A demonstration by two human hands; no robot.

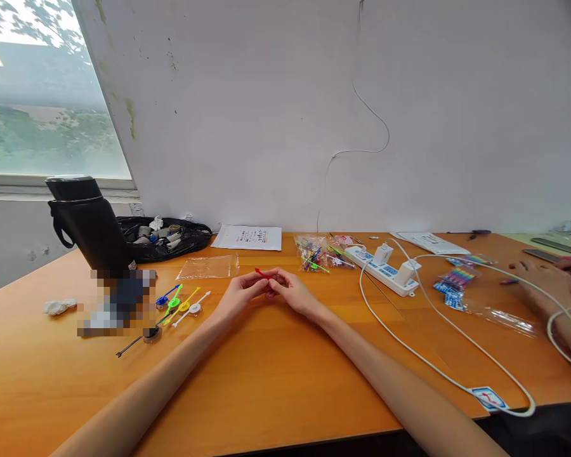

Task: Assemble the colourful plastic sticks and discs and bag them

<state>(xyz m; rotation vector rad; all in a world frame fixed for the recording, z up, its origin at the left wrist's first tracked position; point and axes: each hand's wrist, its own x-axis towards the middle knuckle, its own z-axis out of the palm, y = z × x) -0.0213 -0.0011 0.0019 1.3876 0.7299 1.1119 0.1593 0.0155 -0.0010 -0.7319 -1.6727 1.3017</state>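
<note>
My left hand (240, 293) and my right hand (291, 292) meet over the middle of the orange table (276, 381). Together they pinch a small red plastic pick (261, 273), whose tip sticks up between the fingertips. Left of my left hand lie several coloured picks with round ends: blue (164, 298), green (174, 302), yellow (186, 303), white (193, 308) and black (143, 336). An empty clear bag (209, 267) lies just beyond my hands. A clear bag of mixed picks (313, 254) sits beyond my right hand.
A black flask (88, 222) and a black bag of scraps (164, 239) stand at the back left. A white power strip (383, 268) with chargers and a long white cable (457, 343) lie to the right. Another person's hand (547, 282) rests at the far right beside packets (457, 282).
</note>
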